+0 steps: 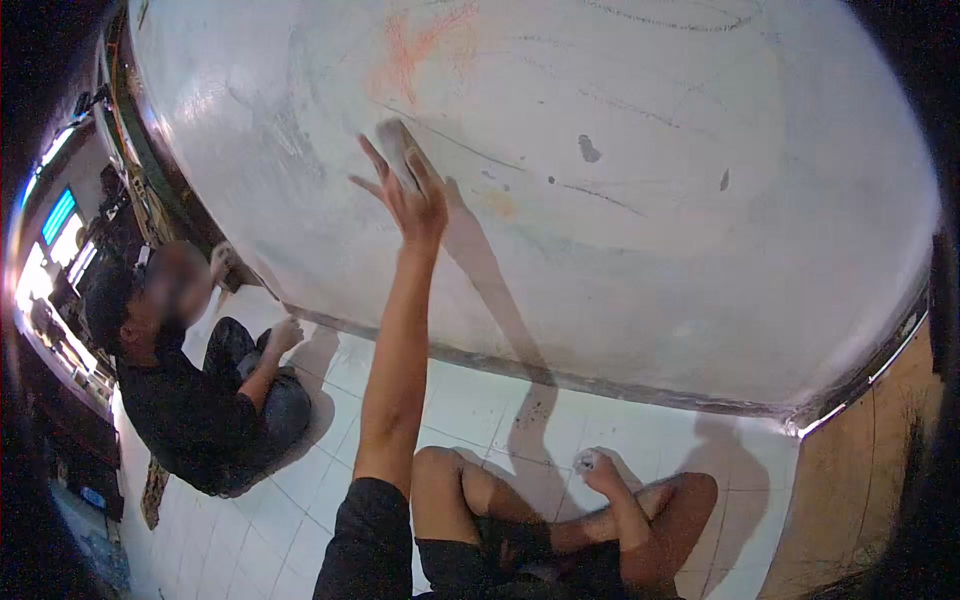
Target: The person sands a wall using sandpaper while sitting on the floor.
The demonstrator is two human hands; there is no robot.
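My left hand [412, 205] is raised against the pale wall [650, 250], arm stretched out. Its thumb and nearest fingers press a flat grey pad [393, 138] to the surface, while two other fingers spread off to the left. The pad's kind is not clear. Orange smears [425, 45], dark scratch lines and grey chipped spots mark the wall around it. Low by my bent knee, my right hand [603, 475] is closed around a small whitish crumpled thing [584, 461], which I cannot make out.
At the left a person [190, 400] in dark clothes sits on the white tiled floor [270, 515], one hand near the wall's lower edge. A dark strip [600, 385] runs along the wall's foot. Brown boarding [850, 480] stands at the right.
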